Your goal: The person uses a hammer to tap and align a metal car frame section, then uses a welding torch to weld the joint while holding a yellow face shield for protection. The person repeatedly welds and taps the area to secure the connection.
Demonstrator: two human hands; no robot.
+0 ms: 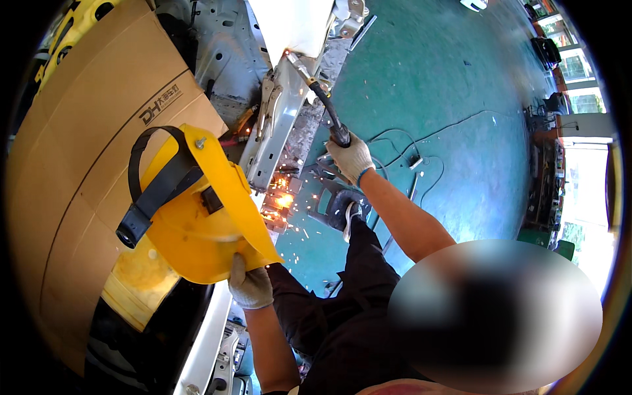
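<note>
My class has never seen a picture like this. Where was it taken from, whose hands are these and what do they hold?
These are a person's two gloved hands, filmed by a fisheye camera on their head, looking down, so edges bend. The left hand holds a yellow welding mask by its rim; the right hand grips a welding torch, its tip at a white panel. Locking pliers sit on the metal beside it, cardboard covers the left side, and sparks glow below.
</note>
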